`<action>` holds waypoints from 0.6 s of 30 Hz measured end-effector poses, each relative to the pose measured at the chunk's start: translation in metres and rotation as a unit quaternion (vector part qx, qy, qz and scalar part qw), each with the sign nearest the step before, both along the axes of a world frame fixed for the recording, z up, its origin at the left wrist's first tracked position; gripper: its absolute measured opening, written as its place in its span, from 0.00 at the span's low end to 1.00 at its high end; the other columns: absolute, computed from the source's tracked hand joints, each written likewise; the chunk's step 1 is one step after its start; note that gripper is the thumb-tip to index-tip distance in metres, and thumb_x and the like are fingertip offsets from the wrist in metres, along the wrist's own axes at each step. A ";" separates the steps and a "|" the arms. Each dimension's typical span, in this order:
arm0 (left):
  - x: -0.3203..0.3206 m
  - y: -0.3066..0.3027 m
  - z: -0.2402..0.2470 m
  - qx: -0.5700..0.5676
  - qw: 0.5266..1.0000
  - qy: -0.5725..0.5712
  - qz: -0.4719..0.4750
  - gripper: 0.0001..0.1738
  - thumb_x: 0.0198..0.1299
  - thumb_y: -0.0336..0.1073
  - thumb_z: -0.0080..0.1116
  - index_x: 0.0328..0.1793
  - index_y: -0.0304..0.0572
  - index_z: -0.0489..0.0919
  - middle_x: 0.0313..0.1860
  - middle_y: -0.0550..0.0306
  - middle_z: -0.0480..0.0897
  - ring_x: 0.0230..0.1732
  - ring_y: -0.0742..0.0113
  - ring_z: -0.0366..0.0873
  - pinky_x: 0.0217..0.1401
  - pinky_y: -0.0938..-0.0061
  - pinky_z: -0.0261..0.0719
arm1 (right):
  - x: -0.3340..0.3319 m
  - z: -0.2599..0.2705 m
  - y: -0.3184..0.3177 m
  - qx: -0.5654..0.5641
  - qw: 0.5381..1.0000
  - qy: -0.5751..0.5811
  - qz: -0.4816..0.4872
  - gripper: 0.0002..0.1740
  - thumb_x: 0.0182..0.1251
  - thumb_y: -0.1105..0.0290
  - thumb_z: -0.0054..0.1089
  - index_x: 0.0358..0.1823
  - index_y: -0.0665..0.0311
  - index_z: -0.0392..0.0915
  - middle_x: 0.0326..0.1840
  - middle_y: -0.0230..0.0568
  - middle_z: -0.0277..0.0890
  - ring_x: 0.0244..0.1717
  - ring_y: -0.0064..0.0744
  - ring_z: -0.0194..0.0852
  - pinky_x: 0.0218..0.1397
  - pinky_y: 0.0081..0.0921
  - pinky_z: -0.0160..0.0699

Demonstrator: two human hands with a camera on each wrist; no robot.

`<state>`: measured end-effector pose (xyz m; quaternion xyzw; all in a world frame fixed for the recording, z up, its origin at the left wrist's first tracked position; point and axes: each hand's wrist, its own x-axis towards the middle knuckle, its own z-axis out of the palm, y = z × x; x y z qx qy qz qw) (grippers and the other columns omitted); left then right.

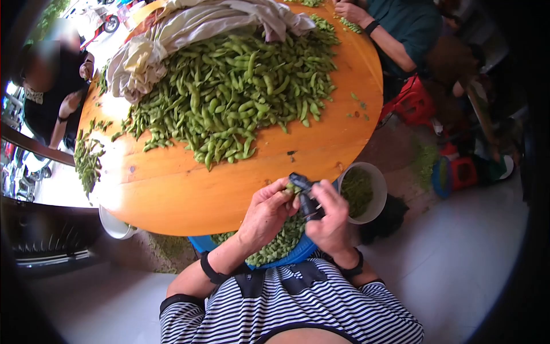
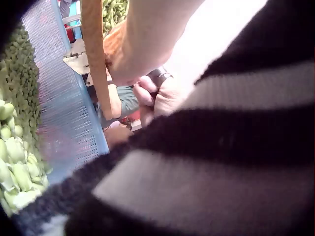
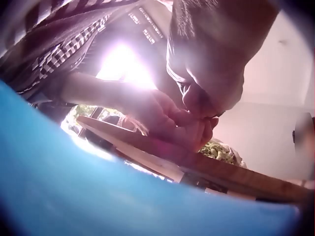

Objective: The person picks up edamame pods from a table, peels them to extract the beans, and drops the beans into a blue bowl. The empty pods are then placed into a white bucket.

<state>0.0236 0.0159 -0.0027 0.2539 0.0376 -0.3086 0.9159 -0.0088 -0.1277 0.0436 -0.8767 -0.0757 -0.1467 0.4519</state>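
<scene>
While right hand (image 1: pixel 331 222) grips dark tool (image 1: pixel 307 200), left fingers (image 1: pixel 279 194) pinch pod (image 1: pixel 293 187).

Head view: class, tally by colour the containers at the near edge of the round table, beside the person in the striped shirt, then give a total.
Blue (basket holding pods): 1
White (bucket on the right, bowl on the left): 2
Total: 3
</scene>
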 end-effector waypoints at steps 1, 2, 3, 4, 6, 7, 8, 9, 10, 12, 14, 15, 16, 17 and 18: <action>0.001 0.004 0.004 0.004 1.000 0.007 0.003 0.15 0.68 0.28 0.47 0.58 0.36 0.76 0.41 0.59 0.80 0.42 0.72 0.75 0.51 0.77 0.74 | 0.002 0.000 -0.005 0.042 0.999 0.022 -0.009 0.22 0.40 0.83 0.51 0.44 0.73 0.75 0.30 0.48 0.66 0.30 0.49 0.70 0.33 0.32 0.72; 0.002 0.008 0.012 0.033 0.999 -0.017 -0.026 0.15 0.69 0.29 0.47 0.59 0.37 0.77 0.41 0.60 0.79 0.40 0.73 0.74 0.50 0.78 0.74 | 0.002 -0.008 -0.010 0.111 0.991 0.070 -0.024 0.20 0.42 0.84 0.50 0.42 0.74 0.75 0.29 0.45 0.67 0.29 0.40 0.70 0.32 0.28 0.71; 0.002 0.011 0.019 0.060 0.996 -0.042 -0.056 0.14 0.70 0.30 0.47 0.59 0.38 0.77 0.40 0.61 0.78 0.38 0.75 0.73 0.49 0.80 0.73 | 0.003 0.001 -0.010 0.177 0.976 0.124 -0.037 0.16 0.48 0.85 0.48 0.42 0.74 0.75 0.30 0.37 0.69 0.27 0.26 0.69 0.28 0.20 0.69; 0.001 0.012 0.024 0.138 0.987 -0.054 -0.057 0.15 0.70 0.30 0.48 0.60 0.39 0.77 0.41 0.63 0.77 0.39 0.76 0.72 0.48 0.80 0.72 | 0.003 0.005 -0.014 0.235 0.960 0.146 -0.040 0.15 0.51 0.86 0.47 0.41 0.73 0.76 0.29 0.34 0.69 0.26 0.21 0.67 0.26 0.17 0.68; 0.002 0.026 0.024 0.189 0.960 -0.155 -0.139 0.15 0.69 0.30 0.49 0.59 0.38 0.77 0.42 0.62 0.78 0.41 0.76 0.73 0.49 0.79 0.73 | 0.002 0.008 -0.025 0.327 0.931 0.152 -0.053 0.15 0.56 0.86 0.41 0.40 0.71 0.76 0.27 0.30 0.70 0.21 0.13 0.64 0.23 0.11 0.67; 0.003 0.033 0.024 0.234 0.913 -0.254 -0.217 0.14 0.68 0.30 0.50 0.58 0.38 0.78 0.43 0.61 0.79 0.43 0.75 0.74 0.49 0.77 0.74 | 0.001 0.007 -0.038 0.308 0.941 0.137 -0.046 0.16 0.55 0.86 0.39 0.41 0.70 0.76 0.25 0.31 0.70 0.20 0.13 0.64 0.23 0.12 0.66; -0.001 0.039 0.030 0.244 0.875 -0.328 -0.259 0.12 0.65 0.28 0.55 0.53 0.35 0.79 0.47 0.57 0.81 0.48 0.66 0.78 0.51 0.71 0.77 | -0.001 0.010 -0.050 0.275 0.947 0.143 -0.086 0.17 0.54 0.84 0.37 0.40 0.70 0.76 0.24 0.30 0.70 0.20 0.13 0.64 0.22 0.12 0.65; 0.000 0.041 0.032 0.248 0.876 -0.325 -0.256 0.12 0.65 0.28 0.55 0.53 0.35 0.79 0.47 0.57 0.81 0.48 0.66 0.78 0.51 0.71 0.77 | 0.000 0.014 -0.060 0.267 0.950 0.109 -0.117 0.17 0.52 0.83 0.39 0.40 0.69 0.76 0.23 0.29 0.69 0.21 0.13 0.64 0.22 0.12 0.64; 0.000 0.042 0.034 0.259 0.801 -0.466 -0.272 0.11 0.62 0.28 0.57 0.51 0.35 0.80 0.48 0.54 0.81 0.50 0.60 0.78 0.52 0.68 0.77 | -0.003 0.008 -0.081 0.178 0.966 0.093 -0.164 0.17 0.51 0.83 0.40 0.39 0.68 0.77 0.25 0.28 0.70 0.21 0.12 0.64 0.21 0.12 0.63; 0.009 0.047 0.048 0.321 0.684 -0.599 -0.264 0.12 0.57 0.26 0.62 0.48 0.35 0.80 0.47 0.47 0.80 0.52 0.49 0.78 0.55 0.63 0.78 | -0.007 -0.011 -0.130 0.013 0.964 0.051 -0.260 0.20 0.47 0.84 0.45 0.45 0.75 0.75 0.34 0.42 0.75 0.34 0.31 0.76 0.40 0.26 0.77; 0.032 0.056 0.047 0.404 0.655 -0.618 -0.159 0.11 0.55 0.24 0.61 0.45 0.37 0.80 0.44 0.50 0.81 0.50 0.50 0.79 0.51 0.64 0.79 | -0.012 -0.009 -0.154 -0.181 0.943 0.066 -0.272 0.28 0.43 0.85 0.47 0.52 0.78 0.73 0.42 0.59 0.77 0.46 0.56 0.77 0.53 0.37 0.74; 0.045 0.058 0.048 0.490 0.623 -0.599 -0.115 0.12 0.52 0.22 0.60 0.43 0.38 0.80 0.43 0.50 0.82 0.47 0.49 0.79 0.50 0.64 0.80 | -0.013 -0.004 -0.156 -0.231 0.928 0.083 -0.279 0.30 0.43 0.85 0.47 0.54 0.77 0.73 0.44 0.63 0.77 0.46 0.61 0.76 0.54 0.38 0.74; 0.062 0.060 0.046 0.570 0.518 -0.637 -0.036 0.12 0.50 0.20 0.57 0.42 0.38 0.80 0.43 0.50 0.81 0.45 0.50 0.78 0.48 0.63 0.80 | -0.014 -0.001 -0.156 -0.231 0.929 0.080 -0.277 0.30 0.43 0.85 0.47 0.54 0.77 0.73 0.44 0.63 0.77 0.46 0.61 0.76 0.54 0.38 0.74; 0.077 0.062 0.046 0.625 0.437 -0.647 0.033 0.14 0.50 0.20 0.55 0.44 0.37 0.80 0.43 0.51 0.81 0.43 0.51 0.77 0.45 0.63 0.80 | -0.015 0.001 -0.155 -0.200 0.927 0.127 -0.292 0.30 0.43 0.85 0.48 0.55 0.77 0.73 0.43 0.63 0.77 0.46 0.60 0.77 0.53 0.38 0.74; 0.091 0.063 0.045 0.634 0.401 -0.657 0.078 0.12 0.51 0.21 0.53 0.43 0.36 0.79 0.40 0.51 0.79 0.44 0.51 0.76 0.44 0.62 0.80 | -0.015 0.001 -0.154 -0.169 0.921 0.174 -0.306 0.31 0.43 0.85 0.49 0.56 0.77 0.73 0.42 0.64 0.78 0.45 0.60 0.77 0.53 0.38 0.74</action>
